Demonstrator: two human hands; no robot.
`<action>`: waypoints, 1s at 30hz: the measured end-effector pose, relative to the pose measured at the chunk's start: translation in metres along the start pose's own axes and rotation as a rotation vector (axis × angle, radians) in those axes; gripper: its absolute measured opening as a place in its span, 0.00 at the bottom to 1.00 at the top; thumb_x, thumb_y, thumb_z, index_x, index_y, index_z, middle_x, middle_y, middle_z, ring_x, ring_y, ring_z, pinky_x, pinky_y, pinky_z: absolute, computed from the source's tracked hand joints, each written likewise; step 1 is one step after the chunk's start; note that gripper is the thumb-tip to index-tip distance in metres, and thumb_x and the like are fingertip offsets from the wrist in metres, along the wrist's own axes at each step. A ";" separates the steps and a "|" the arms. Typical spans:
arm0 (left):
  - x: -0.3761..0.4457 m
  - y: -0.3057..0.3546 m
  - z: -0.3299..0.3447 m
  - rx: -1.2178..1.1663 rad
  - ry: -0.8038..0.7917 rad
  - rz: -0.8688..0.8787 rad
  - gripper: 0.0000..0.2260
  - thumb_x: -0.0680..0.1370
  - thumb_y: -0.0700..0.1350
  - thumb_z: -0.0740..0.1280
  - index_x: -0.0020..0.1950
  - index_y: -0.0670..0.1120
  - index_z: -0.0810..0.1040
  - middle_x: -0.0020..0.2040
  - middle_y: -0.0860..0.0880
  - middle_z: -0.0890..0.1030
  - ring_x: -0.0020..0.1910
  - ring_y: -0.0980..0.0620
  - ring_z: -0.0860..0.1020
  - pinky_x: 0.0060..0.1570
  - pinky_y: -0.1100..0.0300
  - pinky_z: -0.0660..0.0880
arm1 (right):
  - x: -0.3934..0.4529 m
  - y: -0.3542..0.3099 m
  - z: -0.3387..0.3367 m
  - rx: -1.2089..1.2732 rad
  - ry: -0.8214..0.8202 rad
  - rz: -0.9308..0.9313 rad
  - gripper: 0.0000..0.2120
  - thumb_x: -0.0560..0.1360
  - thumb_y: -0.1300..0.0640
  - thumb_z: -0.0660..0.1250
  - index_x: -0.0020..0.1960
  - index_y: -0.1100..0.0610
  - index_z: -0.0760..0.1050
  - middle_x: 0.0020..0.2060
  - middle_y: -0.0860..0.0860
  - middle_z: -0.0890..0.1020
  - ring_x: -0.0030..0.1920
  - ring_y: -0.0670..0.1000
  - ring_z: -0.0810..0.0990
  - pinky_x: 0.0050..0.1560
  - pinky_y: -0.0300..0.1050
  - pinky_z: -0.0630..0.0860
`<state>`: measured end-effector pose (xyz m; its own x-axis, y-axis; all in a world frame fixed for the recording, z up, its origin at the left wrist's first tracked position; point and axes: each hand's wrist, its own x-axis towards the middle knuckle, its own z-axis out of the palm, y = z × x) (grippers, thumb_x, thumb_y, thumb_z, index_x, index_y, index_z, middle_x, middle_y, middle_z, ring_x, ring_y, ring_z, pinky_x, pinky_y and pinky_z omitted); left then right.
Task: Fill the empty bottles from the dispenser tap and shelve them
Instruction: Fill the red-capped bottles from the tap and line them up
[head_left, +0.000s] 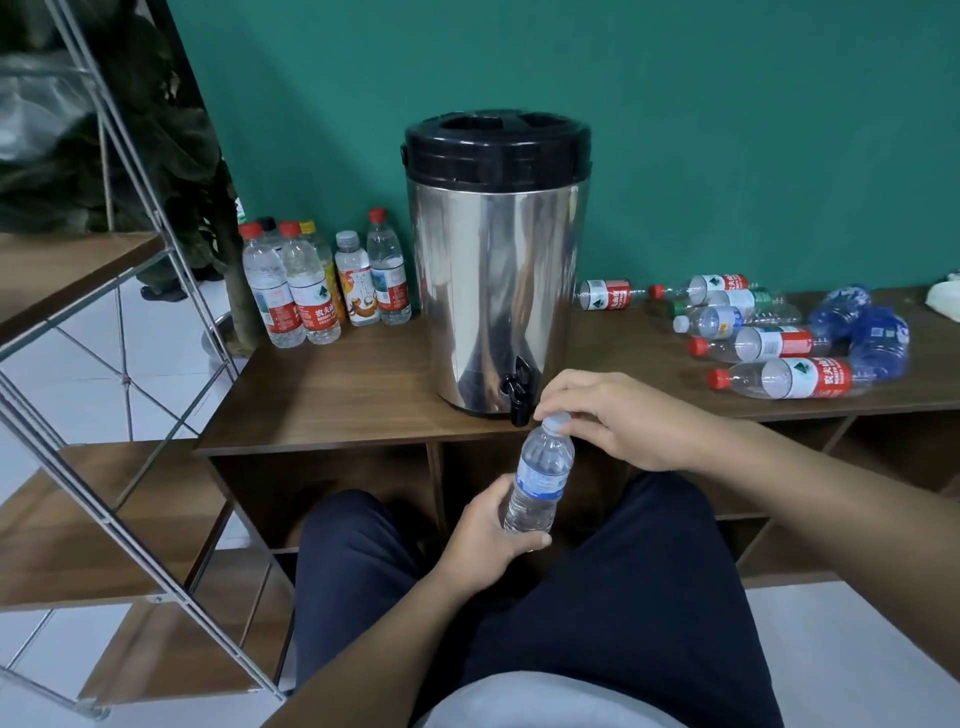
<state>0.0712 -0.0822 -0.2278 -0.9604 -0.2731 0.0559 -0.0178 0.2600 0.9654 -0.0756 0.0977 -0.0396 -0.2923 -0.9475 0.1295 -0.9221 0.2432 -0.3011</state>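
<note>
Counted on the bench (337, 395): one steel dispenser (496, 270), six upright capped bottles (306, 283) at its left, about eight empty bottles lying at its right (769, 332), two of them blue, and one bottle (540, 475) held in two hands.

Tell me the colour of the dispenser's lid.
Black, on the steel dispenser's lid; the head view shows it.

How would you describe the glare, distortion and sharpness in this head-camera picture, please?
Head view: the steel dispenser carries bright streaky reflections; wide-angle distortion bends the shelf frame at left and tilts the tabletop; lighting is soft with faint shadows; the plant at top left is dim and blurred, while the held bottle is fairly sharp.
</note>
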 end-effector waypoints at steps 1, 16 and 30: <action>0.001 0.004 -0.003 -0.001 -0.001 0.011 0.27 0.72 0.41 0.86 0.67 0.55 0.82 0.60 0.51 0.88 0.60 0.48 0.87 0.67 0.39 0.82 | 0.002 -0.002 -0.006 -0.014 -0.010 -0.010 0.10 0.87 0.52 0.69 0.67 0.47 0.83 0.63 0.36 0.78 0.60 0.43 0.81 0.62 0.43 0.76; -0.011 0.065 -0.026 -0.060 0.164 0.105 0.29 0.72 0.43 0.85 0.71 0.56 0.82 0.59 0.53 0.89 0.60 0.51 0.87 0.66 0.41 0.83 | 0.045 -0.064 -0.061 -0.260 0.289 0.091 0.33 0.80 0.24 0.57 0.48 0.51 0.84 0.39 0.46 0.82 0.39 0.47 0.80 0.44 0.57 0.81; -0.016 0.100 -0.126 -0.043 0.156 0.129 0.24 0.75 0.37 0.84 0.69 0.50 0.84 0.63 0.49 0.89 0.64 0.47 0.86 0.73 0.46 0.80 | 0.124 -0.112 -0.099 -0.247 0.062 -0.122 0.13 0.87 0.43 0.64 0.57 0.48 0.85 0.47 0.41 0.84 0.48 0.44 0.82 0.54 0.52 0.81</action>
<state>0.1195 -0.1687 -0.1005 -0.8989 -0.3815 0.2155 0.1176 0.2636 0.9574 -0.0341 -0.0264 0.1041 -0.1829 -0.9603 0.2106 -0.9831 0.1782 -0.0411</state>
